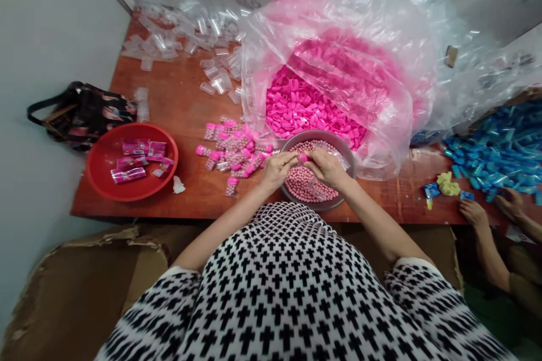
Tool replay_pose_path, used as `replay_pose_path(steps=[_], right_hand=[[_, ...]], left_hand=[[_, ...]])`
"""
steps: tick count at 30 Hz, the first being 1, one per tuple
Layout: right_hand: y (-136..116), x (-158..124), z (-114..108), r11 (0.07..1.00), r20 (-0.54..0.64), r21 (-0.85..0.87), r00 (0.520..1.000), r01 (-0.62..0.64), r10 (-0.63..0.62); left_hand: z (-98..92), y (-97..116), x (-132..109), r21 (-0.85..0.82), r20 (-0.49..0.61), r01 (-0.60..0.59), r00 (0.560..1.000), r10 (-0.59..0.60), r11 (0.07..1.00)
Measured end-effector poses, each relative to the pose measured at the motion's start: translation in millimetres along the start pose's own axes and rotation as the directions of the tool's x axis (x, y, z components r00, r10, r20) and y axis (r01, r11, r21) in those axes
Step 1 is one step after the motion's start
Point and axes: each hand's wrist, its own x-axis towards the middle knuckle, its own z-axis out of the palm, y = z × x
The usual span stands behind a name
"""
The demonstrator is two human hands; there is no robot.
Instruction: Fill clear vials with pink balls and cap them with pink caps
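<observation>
My left hand [277, 170] and my right hand [325, 168] meet over a grey bowl [346, 152] full of small pink beads. Both are closed in a pinch on one small item with a pink cap [302, 158], held between them just above the beads. To the left of the bowl lies a pile of small filled vials with pink caps [235, 149]. Behind the bowl a big clear plastic bag [339, 34] holds a heap of loose pink caps [305, 107].
A red bowl [101, 180] with pink packets sits at the table's left. Empty clear vials [186, 39] litter the far left. A dark bag [84, 113] hangs off the left edge. At right, another person's hands [474, 211] work beside blue pieces [499, 152].
</observation>
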Motion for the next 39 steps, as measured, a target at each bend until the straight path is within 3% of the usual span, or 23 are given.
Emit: replay_pose_path(steps=[3,6,8,10,13,16,19,25,30,34,36,37,39], right_hand=[[-3,-1,-1,0.914,-0.023,0.370,0.982,-0.167,0.189],[-5,-8,1,0.579,0.076,0.761,0.925,-0.294,0.371],[-4,-12,3,0.389,0.136,0.865,0.894,-0.318,0.428],[-2,-13,5,0.319,0.143,0.892,0.870,-0.319,0.472],[0,-8,5,0.293,0.175,0.889,0.852,-0.352,0.493],[-3,0,5,0.199,0.399,0.835,0.814,-0.512,0.422],[-7,5,9,0.049,0.561,0.782,0.736,-0.621,0.380],[-10,11,32,-0.135,0.493,0.851,0.685,-0.507,0.536],[-14,13,58,-0.211,0.445,0.889,0.664,-0.406,0.601],[-15,7,80,-0.223,0.540,0.830,0.639,-0.511,0.547],[-8,2,81,-0.104,0.545,0.801,0.647,-0.589,0.533],[-1,-1,78,0.009,0.512,0.787,0.661,-0.617,0.548],[19,-6,64,0.334,0.372,0.689,0.709,-0.643,0.599]], left_hand=[[3.4,-3,1,-0.240,-0.027,0.132,0.989,-0.142,0.962],[6.1,-6,2,-0.525,-0.025,0.249,0.951,-0.308,0.814],[6.0,-7,2,-0.581,-0.025,0.270,0.937,-0.348,0.768],[4.3,-6,1,-0.512,-0.049,0.250,0.947,-0.319,0.822],[1.6,-1,-1,-0.291,-0.056,0.137,0.986,-0.160,0.947],[1.3,2,-3,-0.140,-0.026,0.015,0.999,-0.019,0.990],[2.9,1,-6,-0.083,-0.045,-0.005,0.999,0.002,0.997],[3.4,-2,-7,-0.011,-0.067,-0.063,0.996,0.062,0.998],[-1.7,-13,-7,0.022,-0.046,-0.067,0.997,0.068,0.998],[-11.0,-35,-14,0.019,-0.017,0.088,0.996,-0.088,0.996],[-20.7,-44,-16,-0.014,-0.050,0.146,0.988,-0.147,0.989],[-27.5,-48,-16,-0.032,-0.084,0.166,0.982,-0.168,0.986],[-44.7,-54,-13,-0.047,-0.185,0.192,0.963,-0.197,0.980]])
